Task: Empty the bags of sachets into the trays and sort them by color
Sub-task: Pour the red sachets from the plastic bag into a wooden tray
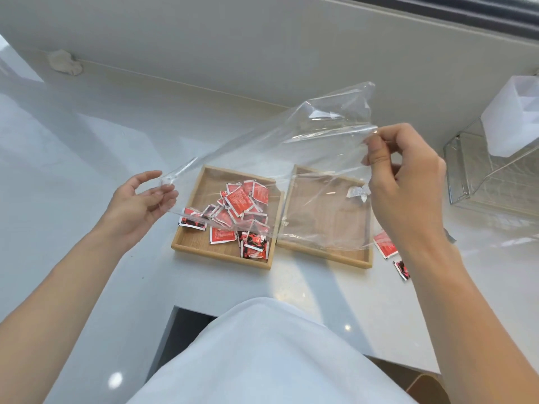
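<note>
One bag (306,147), pinched by right fingers (372,154)

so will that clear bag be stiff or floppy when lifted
Probably floppy: the clear bag sags and creases where the right hand pinches it. Likely very light, hanging from that fingertip pinch; its glossy film may slip.

Counter (87,158) bears left tray (198,244), right tray (335,256), sachets (385,244)

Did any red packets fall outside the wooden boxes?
Yes. Two red sachets lie on the counter, right of the right tray. Another sachet hangs over the left tray's left rim. The right hand grips the clear bag.
</note>
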{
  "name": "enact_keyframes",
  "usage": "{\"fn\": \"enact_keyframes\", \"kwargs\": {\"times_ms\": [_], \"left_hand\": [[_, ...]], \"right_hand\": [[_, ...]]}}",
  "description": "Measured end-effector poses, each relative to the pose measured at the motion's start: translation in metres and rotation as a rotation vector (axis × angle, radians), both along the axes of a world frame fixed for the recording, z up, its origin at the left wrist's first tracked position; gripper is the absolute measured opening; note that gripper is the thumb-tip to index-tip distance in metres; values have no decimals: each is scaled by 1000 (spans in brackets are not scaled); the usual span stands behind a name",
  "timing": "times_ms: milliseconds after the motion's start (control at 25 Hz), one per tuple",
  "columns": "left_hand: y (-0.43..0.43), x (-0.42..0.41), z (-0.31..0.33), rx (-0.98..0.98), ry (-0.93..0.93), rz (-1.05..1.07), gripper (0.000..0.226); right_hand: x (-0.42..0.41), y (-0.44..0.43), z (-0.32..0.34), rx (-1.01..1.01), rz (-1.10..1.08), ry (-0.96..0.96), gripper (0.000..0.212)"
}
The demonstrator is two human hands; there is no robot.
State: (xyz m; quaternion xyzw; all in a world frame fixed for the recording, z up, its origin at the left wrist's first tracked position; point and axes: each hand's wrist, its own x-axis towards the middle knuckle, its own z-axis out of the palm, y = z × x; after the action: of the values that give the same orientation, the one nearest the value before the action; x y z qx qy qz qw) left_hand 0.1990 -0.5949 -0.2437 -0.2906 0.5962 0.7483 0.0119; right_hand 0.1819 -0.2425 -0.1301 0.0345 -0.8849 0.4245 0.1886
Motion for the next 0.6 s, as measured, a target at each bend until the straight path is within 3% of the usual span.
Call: {"fn": "enact_keyframes", "kwargs": {"times_ms": [160, 320, 400, 520, 600], "left_hand": [[-6, 4, -3, 217, 45, 27, 43], [-6, 1, -2, 188, 82, 6, 48], [-1, -2, 0, 1, 32, -71, 48], [9, -15, 10, -460, -27, -152, 48], [20, -27, 25, -757, 83, -239, 54]], "right_hand": [[-8, 12, -15, -47, -41, -98, 16], [-15, 18, -28, -130, -56, -143, 16], [-20, 21, -30, -234, -26, -158, 15], [-31, 24, -27, -427, 64, -226, 20], [-40, 25, -24, -519, 135, -264, 27]]}}
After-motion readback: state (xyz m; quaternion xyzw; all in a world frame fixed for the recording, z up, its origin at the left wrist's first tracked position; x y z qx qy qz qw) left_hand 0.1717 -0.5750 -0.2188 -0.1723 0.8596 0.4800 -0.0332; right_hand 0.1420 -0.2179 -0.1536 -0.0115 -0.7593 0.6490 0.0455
